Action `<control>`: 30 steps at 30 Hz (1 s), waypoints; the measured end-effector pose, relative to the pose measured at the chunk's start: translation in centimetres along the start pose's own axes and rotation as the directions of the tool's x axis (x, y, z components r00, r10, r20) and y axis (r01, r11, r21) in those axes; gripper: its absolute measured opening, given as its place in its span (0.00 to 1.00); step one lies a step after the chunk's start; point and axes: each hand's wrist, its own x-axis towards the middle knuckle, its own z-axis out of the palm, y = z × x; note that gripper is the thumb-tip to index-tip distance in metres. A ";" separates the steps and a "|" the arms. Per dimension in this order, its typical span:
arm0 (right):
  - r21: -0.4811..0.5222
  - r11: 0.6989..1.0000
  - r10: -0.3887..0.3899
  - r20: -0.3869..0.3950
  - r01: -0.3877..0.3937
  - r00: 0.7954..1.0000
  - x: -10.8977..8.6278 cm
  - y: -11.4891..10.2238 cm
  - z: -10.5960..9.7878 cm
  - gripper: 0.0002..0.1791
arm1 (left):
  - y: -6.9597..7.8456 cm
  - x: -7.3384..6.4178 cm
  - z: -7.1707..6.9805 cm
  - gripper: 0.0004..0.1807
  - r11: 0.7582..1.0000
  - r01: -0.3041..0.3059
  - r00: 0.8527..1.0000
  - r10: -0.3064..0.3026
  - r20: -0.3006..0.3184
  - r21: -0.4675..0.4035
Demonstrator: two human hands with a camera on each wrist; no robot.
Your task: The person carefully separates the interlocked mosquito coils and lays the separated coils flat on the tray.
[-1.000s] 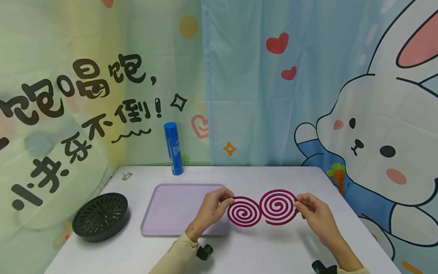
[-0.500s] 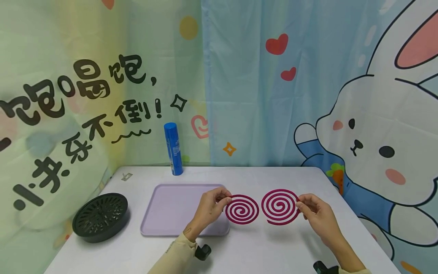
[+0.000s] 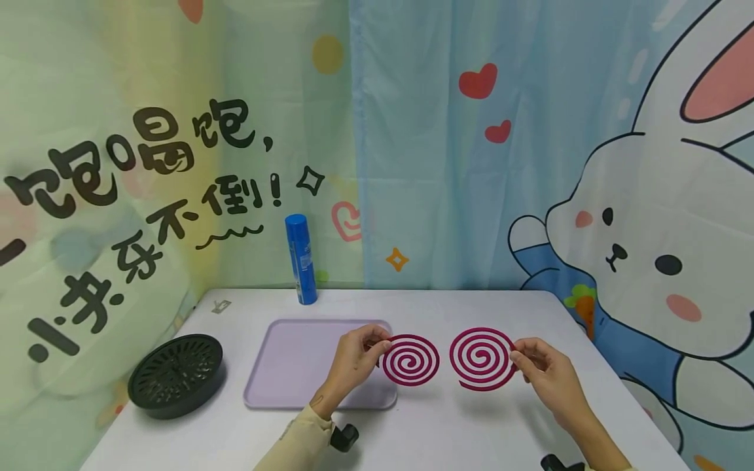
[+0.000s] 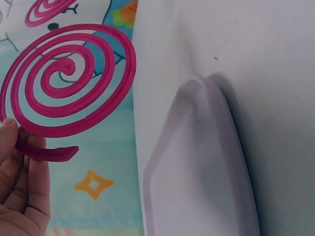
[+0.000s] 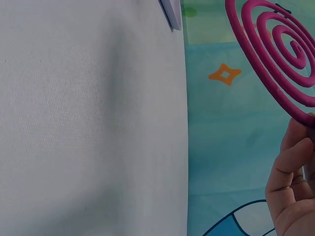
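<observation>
Two magenta mosquito coils are held up above the table, apart from each other. My left hand (image 3: 357,353) pinches the left coil (image 3: 410,360) at its left edge, thumb on top. In the left wrist view that coil (image 4: 64,132) is tilted, its blunt outer end poking out past the fingers. On the other side, my right hand (image 3: 548,373) grips the right coil (image 3: 482,358) by its right rim between thumb and fingers. The right wrist view shows only part of this coil (image 5: 250,51), cut off by the frame edge.
A pale purple tray (image 3: 300,360) lies under and left of my left hand. Farther left sits a round black slotted holder (image 3: 177,366). At the back stand a blue spray can (image 3: 302,258) and, lying flat, a small metal piece (image 3: 220,306). A printed curtain hangs behind the table.
The two coils, touching or overlapping a second ago, have come apart. My left hand has moved left with its coil, widening the gap; the right hand has barely shifted.
</observation>
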 end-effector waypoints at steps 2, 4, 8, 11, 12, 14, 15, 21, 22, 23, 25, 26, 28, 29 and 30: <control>0.008 1.000 -0.002 -0.003 0.002 1.000 0.0 0.0 0.1 0.16 | -0.1 0.0 -0.1 0.02 1.000 0.006 1.000 -0.006 -0.012 -0.001; 0.025 1.000 0.004 -0.002 -0.004 1.000 0.1 0.0 0.2 0.17 | -0.2 -0.1 -0.2 0.02 1.000 0.017 1.000 -0.018 -0.026 -0.002; 0.061 0.998 0.033 0.009 -0.033 0.999 0.2 -0.1 0.5 0.19 | -0.4 -0.1 -0.5 0.02 0.999 0.032 0.998 -0.031 -0.049 0.009; 0.075 0.995 0.058 0.021 -0.060 0.998 0.4 -0.2 0.7 0.19 | -0.4 -0.1 -0.7 0.02 0.999 0.035 0.998 -0.035 -0.057 0.007; 0.080 0.995 0.066 0.026 -0.067 0.998 0.4 -0.3 0.8 0.19 | -0.4 -0.1 -0.8 0.02 0.999 0.033 0.998 -0.033 -0.060 0.008; 0.081 0.993 0.078 0.034 -0.080 0.996 0.4 -0.4 0.9 0.20 | -0.5 -0.2 -0.9 0.02 1.000 0.030 0.998 -0.030 -0.062 0.004; 0.083 0.993 0.082 0.038 -0.085 0.996 0.4 -0.5 0.9 0.20 | -0.5 -0.2 -1.0 0.02 1.000 0.030 0.998 -0.030 -0.063 0.006; 0.093 0.989 0.107 0.053 -0.111 0.993 0.6 -0.7 1.3 0.22 | -0.6 -0.3 -1.4 0.02 0.999 0.045 0.995 -0.042 -0.088 0.028; 0.095 0.989 0.111 0.055 -0.116 0.992 0.6 -0.7 1.4 0.22 | -0.6 -0.3 -1.4 0.02 0.998 0.051 0.994 -0.048 -0.093 0.029; 0.098 0.988 0.115 0.057 -0.120 0.992 0.7 -0.7 1.5 0.22 | -0.6 -0.3 -1.5 0.02 0.998 0.053 0.994 -0.050 -0.099 0.028; 0.103 0.986 0.122 0.061 -0.128 0.991 0.7 -0.8 1.6 0.22 | -0.7 -0.3 -1.7 0.02 0.998 0.059 0.992 -0.056 -0.110 0.030; 0.105 0.986 0.126 0.063 -0.132 0.990 0.8 -0.8 1.7 0.22 | -0.7 -0.3 -1.7 0.02 0.998 0.062 0.992 -0.058 -0.114 0.029; 0.108 0.984 0.137 0.066 -0.144 0.988 0.9 -0.9 1.9 0.21 | -0.9 -0.4 -1.9 0.03 0.997 0.071 0.990 -0.068 -0.125 0.022; 0.108 0.983 0.142 0.068 -0.149 0.988 0.9 -1.0 2.0 0.21 | -1.0 -0.4 -2.0 0.04 0.997 0.077 0.988 -0.074 -0.132 0.018; 0.108 0.982 0.148 0.070 -0.155 0.987 1.0 -1.0 2.1 0.21 | -1.2 -0.4 -2.0 0.04 0.996 0.084 0.987 -0.082 -0.139 0.015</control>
